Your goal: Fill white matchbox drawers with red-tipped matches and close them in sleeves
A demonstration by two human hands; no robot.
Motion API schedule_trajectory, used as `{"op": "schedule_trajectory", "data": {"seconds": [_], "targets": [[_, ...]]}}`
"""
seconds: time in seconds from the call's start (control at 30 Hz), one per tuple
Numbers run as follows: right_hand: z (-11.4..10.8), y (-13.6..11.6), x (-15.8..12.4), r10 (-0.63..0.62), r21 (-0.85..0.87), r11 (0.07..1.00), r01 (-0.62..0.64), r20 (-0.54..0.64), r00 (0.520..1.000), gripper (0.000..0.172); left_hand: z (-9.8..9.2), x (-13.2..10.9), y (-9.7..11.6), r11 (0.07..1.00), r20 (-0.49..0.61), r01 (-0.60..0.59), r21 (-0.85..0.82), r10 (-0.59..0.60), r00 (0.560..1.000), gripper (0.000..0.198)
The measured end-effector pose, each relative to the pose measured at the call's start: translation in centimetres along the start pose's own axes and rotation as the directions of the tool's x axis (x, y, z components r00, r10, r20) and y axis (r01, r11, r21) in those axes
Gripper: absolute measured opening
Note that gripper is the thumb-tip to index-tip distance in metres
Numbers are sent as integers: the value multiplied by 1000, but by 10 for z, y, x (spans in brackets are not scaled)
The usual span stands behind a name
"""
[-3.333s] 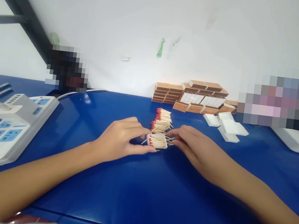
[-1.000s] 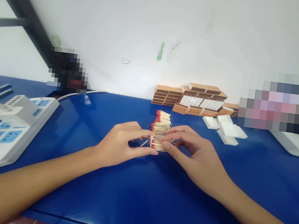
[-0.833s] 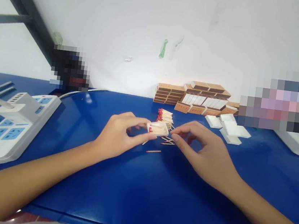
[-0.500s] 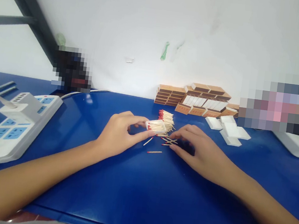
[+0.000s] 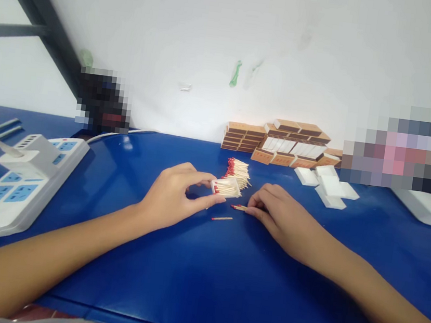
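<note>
My left hand (image 5: pixel 174 196) pinches a small white matchbox tray (image 5: pixel 226 187) filled with red-tipped matches, lifted slightly off the blue table (image 5: pixel 201 275) and tilted. My right hand (image 5: pixel 277 216) lies low on the table just right of the tray, its fingers curled over a few loose matches (image 5: pixel 238 207). One single match (image 5: pixel 221 218) lies apart in front of the tray. A pile of loose matches (image 5: pixel 238 169) sits just behind the tray.
Brown matchbox sleeves (image 5: pixel 281 141) are stacked against the white wall. Empty white trays (image 5: pixel 328 183) lie right of them. A white and blue power strip (image 5: pixel 17 179) with a cable is at the left, and a white flat object (image 5: pixel 427 207) at the far right.
My left hand lifted the filled tray off the table, leaving stray matches behind. My right hand dropped onto those loose matches and closed its fingers over them.
</note>
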State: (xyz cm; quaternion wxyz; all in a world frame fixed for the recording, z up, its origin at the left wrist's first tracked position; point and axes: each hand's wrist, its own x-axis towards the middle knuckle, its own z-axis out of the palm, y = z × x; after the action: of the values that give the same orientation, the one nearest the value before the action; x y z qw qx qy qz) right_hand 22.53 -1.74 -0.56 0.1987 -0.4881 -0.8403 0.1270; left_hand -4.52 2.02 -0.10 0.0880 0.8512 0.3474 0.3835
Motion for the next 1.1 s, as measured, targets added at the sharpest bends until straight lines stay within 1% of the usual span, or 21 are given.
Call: {"op": "schedule_trajectory", "data": {"seconds": [0.3,0.53,0.63,0.7,0.87,1.1], "targets": [[-5,-3,-5,17,33,999,-18,42,999,24,0,0,1,1000,-4,-12,11,12,1000,28],[3,-1,-6,-76,-173,982,81,38,996,26,1,1,0,1000,8,-24,7,24,1000,28],[6,0,-6,-107,-220,969,109,23,994,28,1,1,-1,1000,10,-12,-4,12,1000,27],[5,0,-6,-99,-213,972,100,18,995,28,1,1,-1,1000,8,-14,-3,14,1000,28],[-1,-3,-9,-48,-127,991,52,34,998,22,1,1,0,1000,8,-26,-4,26,1000,29],[-5,-8,-9,-45,-125,991,51,53,998,33,1,1,-1,1000,14,-15,-2,15,1000,29]]}}
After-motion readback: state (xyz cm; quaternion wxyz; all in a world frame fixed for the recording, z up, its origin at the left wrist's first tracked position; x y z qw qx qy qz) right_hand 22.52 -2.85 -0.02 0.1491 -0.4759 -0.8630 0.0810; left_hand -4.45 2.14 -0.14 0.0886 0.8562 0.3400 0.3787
